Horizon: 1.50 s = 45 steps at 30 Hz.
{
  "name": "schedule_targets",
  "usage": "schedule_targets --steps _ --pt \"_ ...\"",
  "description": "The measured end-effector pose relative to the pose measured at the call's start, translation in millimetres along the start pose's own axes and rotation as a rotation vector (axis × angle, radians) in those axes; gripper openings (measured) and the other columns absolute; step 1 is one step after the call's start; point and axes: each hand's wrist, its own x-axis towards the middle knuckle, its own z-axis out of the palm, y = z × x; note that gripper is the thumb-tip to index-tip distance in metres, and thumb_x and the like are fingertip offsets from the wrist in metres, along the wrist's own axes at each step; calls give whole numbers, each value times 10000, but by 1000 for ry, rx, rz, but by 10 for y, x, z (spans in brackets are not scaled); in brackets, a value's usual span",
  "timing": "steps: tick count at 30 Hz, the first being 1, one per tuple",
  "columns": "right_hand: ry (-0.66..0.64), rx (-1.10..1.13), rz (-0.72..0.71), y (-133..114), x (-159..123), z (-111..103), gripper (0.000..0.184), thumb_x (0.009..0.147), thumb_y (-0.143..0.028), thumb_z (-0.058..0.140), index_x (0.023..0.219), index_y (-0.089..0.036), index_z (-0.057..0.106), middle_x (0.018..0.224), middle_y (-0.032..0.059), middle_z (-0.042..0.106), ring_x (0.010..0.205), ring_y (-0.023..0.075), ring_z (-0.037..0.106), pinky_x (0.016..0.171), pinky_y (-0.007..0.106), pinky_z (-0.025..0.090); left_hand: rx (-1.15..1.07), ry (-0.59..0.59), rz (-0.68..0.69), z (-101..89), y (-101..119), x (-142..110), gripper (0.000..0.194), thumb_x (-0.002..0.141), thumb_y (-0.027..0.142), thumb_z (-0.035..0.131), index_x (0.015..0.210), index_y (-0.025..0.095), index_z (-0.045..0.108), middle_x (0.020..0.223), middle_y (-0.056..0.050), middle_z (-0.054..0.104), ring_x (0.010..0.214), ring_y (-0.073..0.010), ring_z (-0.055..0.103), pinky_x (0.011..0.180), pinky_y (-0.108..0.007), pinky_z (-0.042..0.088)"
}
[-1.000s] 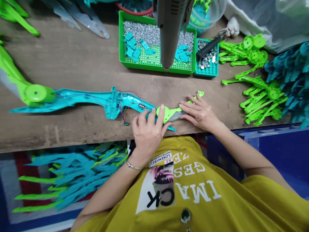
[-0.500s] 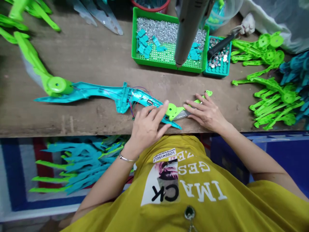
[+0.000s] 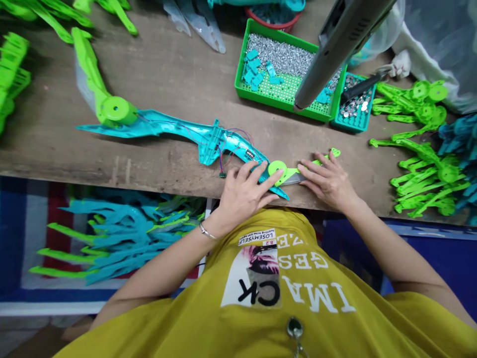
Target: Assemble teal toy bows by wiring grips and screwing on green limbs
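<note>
The left hand lies flat, with its fingers spread wide over the thin end of a long turquoise plastic toy blade. The right hand is spread wide too. Its fingers press on a lime green plastic piece with a round disc, and they do not wrap around it. A shiny silver strip sits between the two hands. The blade lies near the close edge of a wooden workbench, with red and blue wires on it. Far from the hands, a green tray holds silver screws and small turquoise bits. A grey electric screwdriver hangs above it. More lime green parts lie on the right.
</note>
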Motion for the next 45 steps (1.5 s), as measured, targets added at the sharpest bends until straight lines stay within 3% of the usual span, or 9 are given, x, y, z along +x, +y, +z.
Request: schedule_targets --steps 9,15,21,25,27,30,35,40,45 --pt "-18 -10 11 -26 15 3 389 1008 -365 593 1385 -298 655 1398 53 700 1380 334 590 1214 674 341 -32 45 -21 134 -13 7 564 995 553 540 1528 370 510 1516 -132 571 1380 -368 468 1023 -518 382" --pt "-19 37 -2 -31 46 -94 407 994 -323 604 1392 -254 654 1391 67 703 1334 326 628 1208 660 359 -79 181 -26 181 -74 27 810 961 637 558 1543 83 458 1396 -221 650 1310 -345 539 1024 -463 440" --pt "108 241 82 -277 331 -181 355 950 -263 574 1276 -240 713 1325 81 740 1238 255 701 1183 569 442 -128 230 43 116 -120 -7 499 1010 440 560 1411 145 589 1377 -171 678 1303 -305 580 1028 -447 484" --pt "156 307 87 -523 594 -37 263 983 -297 569 1152 -218 755 1223 92 782 1151 227 735 1149 505 480 -72 319 -47 -159 -217 103 305 1026 241 455 1227 179 677 1252 -142 713 1156 -269 618 1002 -438 479" --pt "146 319 86 -602 665 66 243 979 -319 586 1119 -224 760 1207 91 785 1134 233 734 1149 509 470 -15 253 -70 -331 -306 258 301 1018 226 418 1124 199 699 1172 -133 713 1120 -294 598 970 -468 466" --pt "132 318 85 -651 700 191 234 970 -322 594 1102 -215 755 1211 100 775 1118 243 718 1137 500 469 52 49 10 -511 -481 564 296 973 203 421 1072 195 700 1115 -146 687 1113 -337 573 932 -510 457" --pt "108 282 83 -667 718 274 271 988 -312 555 1125 -178 747 1196 121 759 1085 257 696 1088 470 490 133 -250 183 -583 -699 932 214 908 231 514 990 188 708 1069 -133 681 1074 -336 598 908 -487 461" --pt "80 266 89 -669 736 276 283 995 -322 535 1148 -199 739 1184 107 756 1066 263 686 1102 481 471 79 -353 237 -659 -717 1023 276 914 210 513 1119 205 698 1116 -98 697 1032 -268 652 838 -375 467" --pt "41 227 64 -689 737 266 327 974 -395 575 1189 -190 712 1215 125 732 1107 289 650 1133 514 431 136 -461 277 -681 -634 1044 263 918 240 501 1017 220 744 1079 -84 721 996 -250 678 823 -350 470"
